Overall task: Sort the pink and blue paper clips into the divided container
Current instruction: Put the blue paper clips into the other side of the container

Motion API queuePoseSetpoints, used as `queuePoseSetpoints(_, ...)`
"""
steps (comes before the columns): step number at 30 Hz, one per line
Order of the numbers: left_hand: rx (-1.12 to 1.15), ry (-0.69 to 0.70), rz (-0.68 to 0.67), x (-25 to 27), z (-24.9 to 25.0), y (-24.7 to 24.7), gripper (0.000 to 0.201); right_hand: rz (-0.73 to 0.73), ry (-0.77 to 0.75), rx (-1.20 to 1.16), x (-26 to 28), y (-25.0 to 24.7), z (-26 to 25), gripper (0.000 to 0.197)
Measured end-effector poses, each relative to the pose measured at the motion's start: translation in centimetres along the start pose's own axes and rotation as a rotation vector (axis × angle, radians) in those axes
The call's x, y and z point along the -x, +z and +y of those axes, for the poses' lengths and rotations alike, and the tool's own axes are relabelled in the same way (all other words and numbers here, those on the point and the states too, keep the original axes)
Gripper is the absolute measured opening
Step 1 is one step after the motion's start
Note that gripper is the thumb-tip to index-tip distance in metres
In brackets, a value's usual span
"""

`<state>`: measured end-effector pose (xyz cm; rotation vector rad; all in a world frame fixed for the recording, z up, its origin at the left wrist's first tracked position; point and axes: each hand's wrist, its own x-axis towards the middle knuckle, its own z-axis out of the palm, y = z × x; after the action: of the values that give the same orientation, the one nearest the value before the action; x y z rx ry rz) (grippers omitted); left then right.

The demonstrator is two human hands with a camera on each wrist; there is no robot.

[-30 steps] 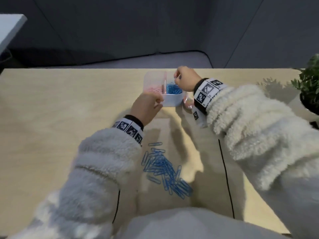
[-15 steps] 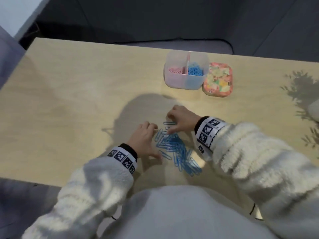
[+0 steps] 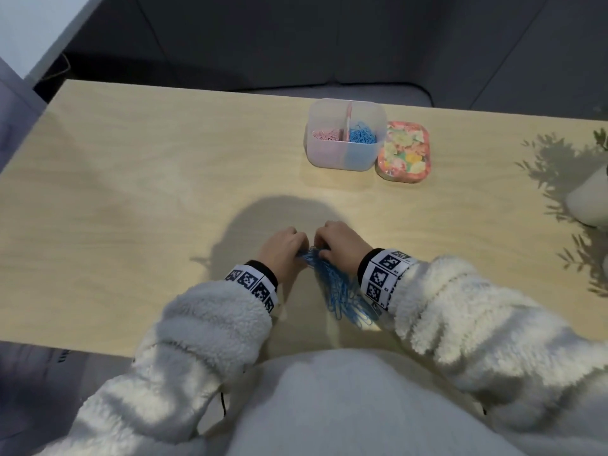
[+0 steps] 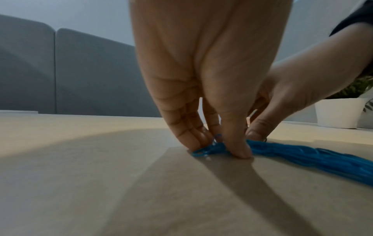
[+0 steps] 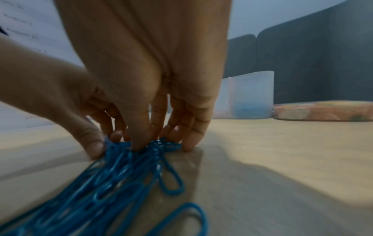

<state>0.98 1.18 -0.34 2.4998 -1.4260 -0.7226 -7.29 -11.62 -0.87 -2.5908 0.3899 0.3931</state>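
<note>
A pile of blue paper clips point(image 3: 342, 291) lies on the wooden table point(image 3: 138, 179) near its front edge. My left hand point(image 3: 301, 250) and right hand point(image 3: 320, 248) meet at the pile's far end. In the left wrist view, my left hand point(image 4: 220, 146) pinches a bunch of blue clips point(image 4: 302, 156) between thumb and fingers against the table. In the right wrist view, my right hand point(image 5: 159, 143) pinches the blue clips point(image 5: 113, 183) with fingers and thumb curled down. The clear divided container point(image 3: 345, 159) stands farther back, pink clips point(image 3: 325, 134) left, blue clips point(image 3: 362, 134) right.
A floral lid point(image 3: 404, 153) lies touching the container's right side. A white plant pot point(image 3: 589, 199) stands at the table's right edge, casting leaf shadows. Dark grey upholstered panels rise behind the table. Bare wood spreads to the left.
A second ago both hands were at the container. They came back to the pile, apart at first, and have now drawn together at its far end, bunching the clips.
</note>
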Motion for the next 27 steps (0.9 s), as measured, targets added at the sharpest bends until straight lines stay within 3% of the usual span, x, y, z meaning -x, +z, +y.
queuePoseSetpoints(6, -0.024, 0.031, -0.07, -0.7, 0.4, -0.8, 0.019, -0.087, 0.087, -0.112, 0.4, -0.6, 0.8, 0.005)
queuePoseSetpoints(9, -0.016, 0.034, -0.091, -1.0, 0.3, -1.0, 0.021, -0.061, 0.124, -0.191, 0.2, -1.8, 2.1, 0.004)
queuePoseSetpoints(11, -0.002, 0.03, -0.096, -1.1, 0.2, -1.1, 0.021, -0.007, 0.139, -0.234, 0.0, -3.7, 2.9, 0.005)
queuePoseSetpoints(15, 0.068, 0.004, -0.074, -1.2, -0.1, -1.0, 0.018, 0.11, 0.204, -0.357, -1.4, -9.3, 4.1, 0.03)
queuePoseSetpoints(18, 0.116, 0.007, -0.074, -1.4, -0.5, -1.1, 0.019, 0.344, 0.273, -0.489, -3.3, -12.9, 5.0, 0.024)
queuePoseSetpoints(21, 0.187, 0.013, -0.039, -2.0, -0.5, -1.8, 0.017, 0.57, 0.318, -0.469, -5.4, -15.7, 5.3, 0.004)
queuePoseSetpoints(27, 0.372, 0.042, 0.173, -6.0, 2.3, -6.2, 0.015, 0.542, 0.384, -0.599, -8.0, -16.2, 6.5, 0.027)
